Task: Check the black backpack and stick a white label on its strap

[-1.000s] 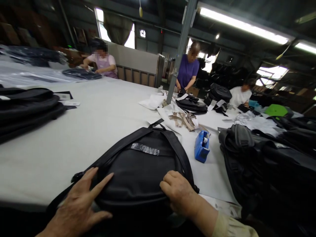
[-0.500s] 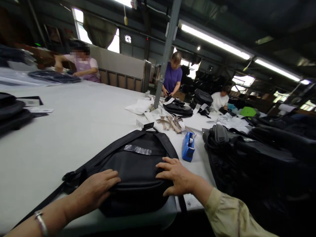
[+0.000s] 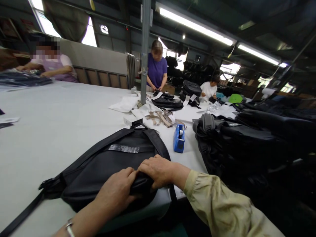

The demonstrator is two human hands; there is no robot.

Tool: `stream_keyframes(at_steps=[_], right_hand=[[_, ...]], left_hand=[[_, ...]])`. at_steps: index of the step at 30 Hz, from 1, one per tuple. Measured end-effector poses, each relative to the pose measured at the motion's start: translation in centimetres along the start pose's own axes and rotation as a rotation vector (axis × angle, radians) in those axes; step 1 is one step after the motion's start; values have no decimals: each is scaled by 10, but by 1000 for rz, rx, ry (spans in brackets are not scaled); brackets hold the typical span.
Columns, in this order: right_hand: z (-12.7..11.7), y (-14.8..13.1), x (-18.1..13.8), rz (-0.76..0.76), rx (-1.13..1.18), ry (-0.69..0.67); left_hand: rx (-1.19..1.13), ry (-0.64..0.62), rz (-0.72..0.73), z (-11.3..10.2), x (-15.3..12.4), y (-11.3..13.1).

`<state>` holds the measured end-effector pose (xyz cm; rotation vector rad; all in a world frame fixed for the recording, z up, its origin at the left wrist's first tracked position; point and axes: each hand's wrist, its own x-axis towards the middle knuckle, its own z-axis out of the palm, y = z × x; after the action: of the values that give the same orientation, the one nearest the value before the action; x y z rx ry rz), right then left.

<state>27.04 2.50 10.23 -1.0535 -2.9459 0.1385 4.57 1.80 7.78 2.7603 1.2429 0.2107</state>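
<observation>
L hand (image 3: 117, 187) & R hand (image 3: 156, 169) pinch bottom edge of blk backpack (image 3: 93, 171), left of blue tape dispenser (image 3: 178, 141); prob. soft, light, slick; best held by straps (image 3: 158, 143).

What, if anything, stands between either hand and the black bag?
Nothing visible: left hand and right hand both touch the bag at its near edge. The tape dispenser stands off to the bag's right.
</observation>
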Motion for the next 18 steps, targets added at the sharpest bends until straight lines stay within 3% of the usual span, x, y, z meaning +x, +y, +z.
stream_keyframes(at_steps=[4,9,14,18], right_hand=[[10,-4,1,92,-101,-12],[27,-10,-4,142,-140,70],[52,-2,-14,75,-162,135],[50,-2,-18,51,-201,144]], left_hand=[[127,3,32,9,21,23],[169,-36,140,2,20,25],[165,-14,225,21,15,23],[166,-26,216,23,11,21]])
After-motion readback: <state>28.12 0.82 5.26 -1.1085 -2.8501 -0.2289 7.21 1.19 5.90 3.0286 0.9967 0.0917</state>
